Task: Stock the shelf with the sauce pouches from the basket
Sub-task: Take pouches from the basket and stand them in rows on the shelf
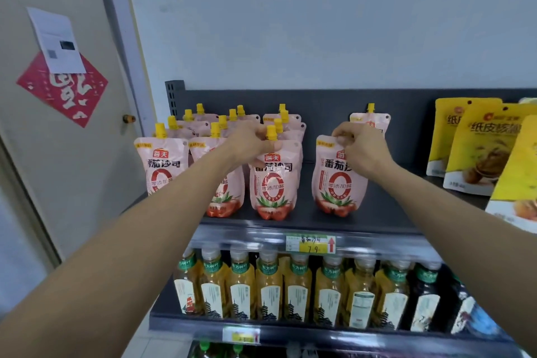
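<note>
Several pink tomato-sauce pouches with yellow caps stand in rows on the dark top shelf [377,212]. My left hand [251,139] grips the neck of a front pouch [273,183] just under its yellow cap. To its right my right hand [360,148] pinches the top of another front pouch [337,180], whose cap is hidden by my fingers. One more pouch [372,120] stands behind that one at the shelf's back. Both held pouches stand upright on the shelf. The basket is out of view.
Yellow snack bags [479,148] stand at the right end of the same shelf. Tea bottles [299,288] fill the shelf below, behind a price tag [311,243]. A door [58,125] with a red paper decoration is on the left.
</note>
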Motion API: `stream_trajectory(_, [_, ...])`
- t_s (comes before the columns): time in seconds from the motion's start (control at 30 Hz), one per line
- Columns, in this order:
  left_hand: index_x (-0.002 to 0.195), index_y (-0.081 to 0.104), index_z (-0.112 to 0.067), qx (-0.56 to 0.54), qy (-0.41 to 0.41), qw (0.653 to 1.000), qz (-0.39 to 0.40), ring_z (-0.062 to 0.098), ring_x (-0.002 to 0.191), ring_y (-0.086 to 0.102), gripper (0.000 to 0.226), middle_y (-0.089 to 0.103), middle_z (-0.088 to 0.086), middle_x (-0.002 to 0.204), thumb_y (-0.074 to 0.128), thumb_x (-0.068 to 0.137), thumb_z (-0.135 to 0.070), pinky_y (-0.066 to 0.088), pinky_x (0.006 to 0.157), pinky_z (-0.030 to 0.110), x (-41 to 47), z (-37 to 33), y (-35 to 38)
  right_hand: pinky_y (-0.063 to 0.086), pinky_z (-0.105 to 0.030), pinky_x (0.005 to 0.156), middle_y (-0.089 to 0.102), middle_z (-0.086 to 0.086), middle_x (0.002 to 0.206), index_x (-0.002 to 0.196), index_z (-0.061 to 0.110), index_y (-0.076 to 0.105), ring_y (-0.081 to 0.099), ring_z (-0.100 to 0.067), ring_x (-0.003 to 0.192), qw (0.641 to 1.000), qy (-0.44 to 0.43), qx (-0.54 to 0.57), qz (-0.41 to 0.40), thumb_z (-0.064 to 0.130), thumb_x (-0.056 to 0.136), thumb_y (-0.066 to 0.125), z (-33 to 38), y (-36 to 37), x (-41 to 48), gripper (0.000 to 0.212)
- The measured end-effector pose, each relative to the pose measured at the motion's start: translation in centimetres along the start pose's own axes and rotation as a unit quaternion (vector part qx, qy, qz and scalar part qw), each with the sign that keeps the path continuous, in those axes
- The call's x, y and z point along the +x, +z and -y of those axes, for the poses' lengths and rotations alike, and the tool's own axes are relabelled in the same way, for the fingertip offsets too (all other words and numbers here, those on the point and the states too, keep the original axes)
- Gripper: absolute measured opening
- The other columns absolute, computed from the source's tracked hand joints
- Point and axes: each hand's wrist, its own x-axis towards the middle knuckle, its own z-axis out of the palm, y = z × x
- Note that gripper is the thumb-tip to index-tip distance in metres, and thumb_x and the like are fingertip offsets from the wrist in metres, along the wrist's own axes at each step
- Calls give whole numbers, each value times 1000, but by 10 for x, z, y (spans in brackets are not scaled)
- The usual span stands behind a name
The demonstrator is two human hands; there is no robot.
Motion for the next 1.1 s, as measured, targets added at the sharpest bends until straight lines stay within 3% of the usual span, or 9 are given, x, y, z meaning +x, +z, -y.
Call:
stream_trajectory(0.2, [118, 57, -8, 49, 30, 998, -3, 22, 91, 64, 41, 64, 7, 111, 65, 80, 3, 59, 73, 34, 3, 4, 4, 56, -44, 75, 61, -4, 102, 114, 20, 57, 62, -25, 89, 999, 14, 19, 30, 11, 95, 46, -7, 6, 13, 25])
stream_trajectory(0.33, [123, 50, -13, 131, 72, 987, -58, 20, 92, 59, 52, 56, -1, 101, 68, 76, 0, 58, 75, 36, -1, 4, 9, 50, -25, 55, 56, -1, 90, 140, 26, 29, 59, -14, 72, 998, 7, 62, 18, 11, 88, 57, -11, 8, 15, 61])
stream_trajectory(0.47, [130, 41, -16, 119, 88, 985, -92, 6, 79, 54, 59, 47, -15, 87, 65, 78, 1, 56, 62, 26, -4, -2, 12, 44, -17, 57, 53, -9, 126, 141, 18, 30, 56, -14, 87, 996, 20, 81, 20, 15, 81, 68, -19, 6, 17, 71])
stream_trajectory(0.57, [131, 41, -15, 105, 105, 983, -107, 14, 89, 55, 58, 53, -3, 108, 63, 80, 1, 58, 72, 33, -5, -8, 13, 50, -27, 67, 48, -11, 133, 139, 16, 29, 57, -24, 103, 994, 52, 93, 25, 17, 74, 74, -24, 3, 14, 79])
stream_trajectory(0.63, [132, 42, -15, 113, 119, 978, -130, 16, 100, 53, 57, 49, 3, 126, 63, 80, -1, 55, 73, 28, -5, -11, 15, 56, -35, 71, 49, -12, 133, 138, 17, 26, 63, -28, 101, 986, 91, 131, 47, 15, 74, 76, -28, 1, 10, 81])
stream_trajectory(0.73, [130, 45, -14, 115, 148, 966, -178, 12, 103, 49, 52, 46, 3, 131, 62, 82, -4, 51, 77, 23, -7, -18, 16, 57, -45, 80, 56, -13, 125, 134, 14, 28, 66, -30, 96, 962, 152, 207, 90, 9, 74, 76, -36, -1, 5, 77])
stream_trajectory(0.8, [128, 47, -14, 108, 167, 959, -204, 10, 103, 50, 47, 48, 3, 129, 59, 83, -5, 50, 81, 23, -10, -25, 16, 55, -47, 84, 64, -12, 117, 124, 10, 43, 67, -28, 96, 949, 171, 232, 125, 6, 73, 76, -42, -3, 5, 61])
stream_trajectory(0.9, [121, 53, -17, 112, 196, 949, -220, 4, 91, 53, 40, 53, -3, 115, 58, 83, -5, 43, 69, 3, -15, -38, 21, 52, -44, 91, 70, -9, 110, 103, 10, 63, 67, -25, 99, 942, 168, 213, 197, 5, 72, 75, -50, -5, 5, 33])
stream_trajectory(1.1, [105, 61, -19, 88, 198, 972, -91, 5, 81, 57, 24, 58, -12, 85, 60, 83, -8, 50, 69, 15, -18, -51, 58, 52, -41, 91, 71, -8, 108, 104, 0, 65, 65, -26, 104, 938, 175, 201, 223, 6, 70, 78, -68, 3, 8, 37])
